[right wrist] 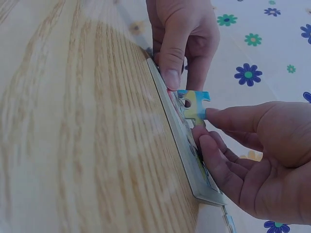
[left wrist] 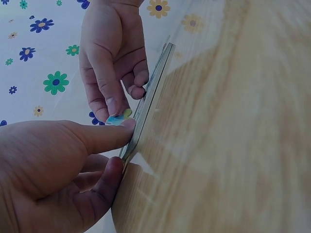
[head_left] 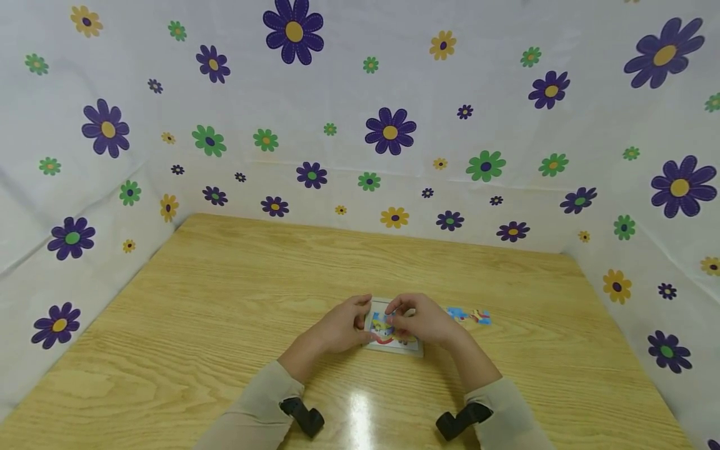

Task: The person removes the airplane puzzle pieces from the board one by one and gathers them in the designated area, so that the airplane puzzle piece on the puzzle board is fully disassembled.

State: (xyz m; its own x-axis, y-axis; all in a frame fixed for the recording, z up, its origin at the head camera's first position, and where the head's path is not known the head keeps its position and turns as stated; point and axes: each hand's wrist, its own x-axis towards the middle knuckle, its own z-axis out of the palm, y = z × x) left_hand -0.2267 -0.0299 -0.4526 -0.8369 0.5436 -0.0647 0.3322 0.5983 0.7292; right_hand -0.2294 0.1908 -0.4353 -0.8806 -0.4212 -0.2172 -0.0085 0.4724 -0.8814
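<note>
A shallow white-rimmed puzzle tray (head_left: 415, 351) lies on the table with colourful jigsaw pieces in its lower part. My left hand (head_left: 339, 326) grips its left edge, thumb over the rim and fingers at the side. Above the tray, my right hand (head_left: 423, 320) pinches a blue and yellow jigsaw piece (right wrist: 198, 103) between thumb and fingers. In the right wrist view the piece stands tilted up from the tray surface, near the left thumb. From the left wrist, only a small part of the piece (left wrist: 119, 117) shows.
Loose jigsaw pieces (head_left: 480, 317), blue with red and yellow, lie right of the tray, partly behind the right hand. The wooden table (head_left: 225, 281) is bounded at the back and sides by a white flowered cloth (head_left: 337, 87). Each sleeve carries a black strap mount (head_left: 304, 417).
</note>
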